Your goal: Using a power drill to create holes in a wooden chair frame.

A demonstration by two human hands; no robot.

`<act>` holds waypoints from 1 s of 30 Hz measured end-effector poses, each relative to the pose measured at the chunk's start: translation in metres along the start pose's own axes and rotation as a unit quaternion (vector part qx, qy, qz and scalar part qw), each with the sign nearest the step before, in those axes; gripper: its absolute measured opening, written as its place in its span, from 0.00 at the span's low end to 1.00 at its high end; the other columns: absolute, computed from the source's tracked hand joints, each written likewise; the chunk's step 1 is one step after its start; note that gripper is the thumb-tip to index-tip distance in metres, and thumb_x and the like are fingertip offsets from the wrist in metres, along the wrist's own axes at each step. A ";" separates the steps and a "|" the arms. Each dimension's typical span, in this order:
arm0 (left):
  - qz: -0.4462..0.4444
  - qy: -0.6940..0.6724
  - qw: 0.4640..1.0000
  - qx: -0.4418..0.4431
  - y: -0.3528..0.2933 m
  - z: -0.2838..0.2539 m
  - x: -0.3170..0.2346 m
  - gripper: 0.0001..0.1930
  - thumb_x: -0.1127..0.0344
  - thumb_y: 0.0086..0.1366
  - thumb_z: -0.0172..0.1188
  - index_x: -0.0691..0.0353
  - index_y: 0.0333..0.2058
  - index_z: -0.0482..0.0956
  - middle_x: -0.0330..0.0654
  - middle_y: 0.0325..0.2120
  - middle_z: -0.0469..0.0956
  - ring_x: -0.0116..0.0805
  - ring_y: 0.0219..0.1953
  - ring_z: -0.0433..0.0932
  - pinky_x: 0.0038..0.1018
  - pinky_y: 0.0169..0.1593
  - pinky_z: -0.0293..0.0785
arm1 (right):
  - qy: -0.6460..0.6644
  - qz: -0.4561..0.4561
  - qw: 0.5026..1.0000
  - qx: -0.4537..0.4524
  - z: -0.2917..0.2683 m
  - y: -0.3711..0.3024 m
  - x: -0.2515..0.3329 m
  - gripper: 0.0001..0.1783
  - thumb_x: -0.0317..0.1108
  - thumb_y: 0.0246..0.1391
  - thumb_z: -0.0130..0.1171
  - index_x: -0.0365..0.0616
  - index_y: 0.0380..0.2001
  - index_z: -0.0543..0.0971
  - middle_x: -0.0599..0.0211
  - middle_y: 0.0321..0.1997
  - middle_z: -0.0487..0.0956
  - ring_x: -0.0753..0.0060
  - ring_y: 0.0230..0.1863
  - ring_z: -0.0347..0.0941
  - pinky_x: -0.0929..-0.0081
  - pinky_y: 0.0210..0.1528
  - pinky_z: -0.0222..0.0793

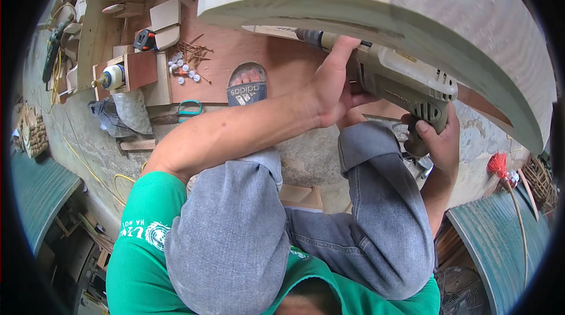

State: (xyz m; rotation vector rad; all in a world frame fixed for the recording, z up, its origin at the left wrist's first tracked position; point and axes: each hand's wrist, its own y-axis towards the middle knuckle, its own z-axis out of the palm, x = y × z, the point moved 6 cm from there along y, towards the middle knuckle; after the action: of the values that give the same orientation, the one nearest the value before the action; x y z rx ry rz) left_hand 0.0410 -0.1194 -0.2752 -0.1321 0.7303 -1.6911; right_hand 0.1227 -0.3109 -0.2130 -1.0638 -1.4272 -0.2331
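Note:
A grey-green power drill (406,76) lies sideways in both my hands, its chuck pointing left under the curved edge of a large pale wooden piece (353,6). My left hand (336,82) is closed around the front of its body, thumb on top. At the rear, my right hand (438,141) wraps the handle, with the forefinger near the trigger. Beyond the chuck sits a pale narrow strip (271,31), and I cannot tell whether the bit touches it. My left forearm crosses above my bent knee.
To the left are loose screws (193,53), a tape measure (144,40), a glue bottle (112,77) in a wooden box, teal-handled scissors (189,109), a hammer (138,145) and a plastic bag (130,112). A yellow cord (82,159) runs across the floor. My sandalled foot (247,82) rests on a reddish board.

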 end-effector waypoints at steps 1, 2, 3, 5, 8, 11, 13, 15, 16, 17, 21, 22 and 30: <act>0.009 0.004 1.000 0.005 0.000 0.001 -0.001 0.36 0.32 0.69 0.44 0.57 0.60 0.70 0.43 0.56 0.75 0.40 0.57 0.75 0.43 0.62 0.72 | 0.001 0.002 1.000 0.003 0.000 0.000 0.000 0.32 0.38 0.51 0.72 0.37 0.56 0.71 0.59 0.40 0.83 0.77 0.35 0.78 0.80 0.35 0.73; 0.005 0.010 1.000 0.002 0.000 0.002 0.000 0.36 0.32 0.69 0.44 0.57 0.61 0.70 0.43 0.57 0.75 0.41 0.57 0.75 0.43 0.62 0.72 | 0.003 -0.004 1.000 0.001 0.000 0.000 0.001 0.33 0.38 0.51 0.72 0.37 0.56 0.71 0.59 0.41 0.83 0.76 0.36 0.78 0.79 0.36 0.73; 0.003 0.015 1.000 0.004 0.000 0.003 0.000 0.36 0.32 0.70 0.43 0.57 0.61 0.70 0.43 0.57 0.75 0.41 0.57 0.75 0.43 0.62 0.73 | 0.006 -0.010 1.000 -0.001 0.000 0.000 0.002 0.33 0.38 0.51 0.72 0.37 0.57 0.70 0.58 0.42 0.83 0.75 0.37 0.79 0.79 0.37 0.74; 0.001 0.020 1.000 0.009 0.001 0.003 -0.001 0.36 0.32 0.70 0.42 0.57 0.61 0.69 0.43 0.57 0.75 0.41 0.57 0.75 0.43 0.62 0.73 | 0.009 -0.022 1.000 0.000 0.002 0.003 0.002 0.34 0.37 0.51 0.72 0.36 0.57 0.70 0.59 0.44 0.82 0.73 0.39 0.79 0.77 0.40 0.75; 0.006 0.019 1.000 -0.001 0.003 -0.002 -0.006 0.36 0.33 0.70 0.41 0.57 0.61 0.69 0.43 0.57 0.75 0.41 0.57 0.75 0.43 0.61 0.74 | -0.019 -0.042 0.999 0.005 0.007 0.011 0.003 0.35 0.38 0.51 0.72 0.36 0.58 0.69 0.59 0.45 0.81 0.71 0.42 0.80 0.74 0.44 0.76; 0.015 0.016 0.999 -0.024 0.004 -0.008 -0.011 0.35 0.34 0.70 0.42 0.57 0.61 0.69 0.43 0.57 0.75 0.41 0.57 0.75 0.43 0.60 0.74 | -0.039 -0.054 0.998 0.014 0.013 0.019 0.008 0.35 0.39 0.52 0.72 0.36 0.58 0.69 0.60 0.44 0.80 0.70 0.42 0.80 0.72 0.45 0.76; 0.017 0.025 0.999 -0.013 0.005 -0.007 -0.011 0.35 0.34 0.70 0.42 0.57 0.61 0.69 0.43 0.57 0.75 0.41 0.58 0.75 0.42 0.59 0.75 | 0.021 -0.053 0.997 0.044 0.015 0.020 0.012 0.35 0.41 0.52 0.73 0.36 0.58 0.69 0.61 0.43 0.80 0.70 0.41 0.80 0.72 0.45 0.76; 0.023 0.027 0.999 -0.014 0.005 -0.008 -0.010 0.35 0.34 0.69 0.42 0.56 0.61 0.69 0.43 0.57 0.75 0.41 0.58 0.75 0.42 0.59 0.75 | 0.032 -0.042 0.997 0.059 0.017 0.021 0.012 0.35 0.42 0.53 0.73 0.36 0.58 0.70 0.61 0.42 0.80 0.70 0.41 0.80 0.72 0.45 0.76; 0.026 0.033 0.999 -0.013 0.005 -0.008 -0.010 0.35 0.34 0.69 0.42 0.56 0.61 0.69 0.43 0.57 0.75 0.41 0.58 0.75 0.42 0.59 0.75 | 0.020 -0.042 0.997 0.055 0.017 0.021 0.011 0.35 0.43 0.53 0.73 0.36 0.57 0.70 0.62 0.42 0.80 0.70 0.40 0.80 0.73 0.44 0.76; 0.026 0.031 0.999 -0.017 0.006 -0.008 -0.009 0.35 0.34 0.69 0.42 0.56 0.61 0.69 0.43 0.56 0.75 0.41 0.57 0.75 0.42 0.59 0.75 | 0.009 -0.043 0.998 0.051 0.017 0.022 0.009 0.35 0.43 0.53 0.73 0.36 0.57 0.70 0.62 0.41 0.80 0.71 0.40 0.80 0.73 0.43 0.77; 0.024 0.036 0.998 -0.036 0.008 -0.011 -0.005 0.34 0.34 0.69 0.42 0.56 0.59 0.72 0.43 0.55 0.76 0.41 0.56 0.76 0.43 0.58 0.75 | -0.022 -0.032 0.999 0.022 0.015 0.022 -0.007 0.33 0.44 0.53 0.72 0.36 0.54 0.71 0.65 0.36 0.79 0.74 0.36 0.79 0.75 0.36 0.76; 0.021 0.037 0.998 -0.042 0.009 -0.012 -0.004 0.34 0.34 0.69 0.42 0.55 0.59 0.73 0.43 0.55 0.76 0.41 0.56 0.76 0.43 0.58 0.75 | -0.022 -0.022 0.999 0.018 0.014 0.024 -0.013 0.32 0.44 0.53 0.72 0.36 0.53 0.71 0.66 0.35 0.78 0.75 0.35 0.78 0.76 0.34 0.76; 0.029 0.042 0.996 -0.074 0.011 -0.020 -0.002 0.34 0.32 0.67 0.45 0.53 0.58 0.74 0.42 0.53 0.77 0.41 0.55 0.75 0.44 0.58 0.75 | -0.014 -0.043 0.999 0.024 0.019 0.029 -0.022 0.31 0.42 0.52 0.73 0.36 0.52 0.72 0.68 0.33 0.78 0.78 0.30 0.76 0.78 0.29 0.73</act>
State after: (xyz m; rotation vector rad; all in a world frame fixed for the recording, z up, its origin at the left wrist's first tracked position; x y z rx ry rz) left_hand 0.0410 -0.1106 -0.2964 -0.1416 0.9146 -1.5944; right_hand 0.1254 -0.2915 -0.2494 -0.9698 -1.4980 -0.2458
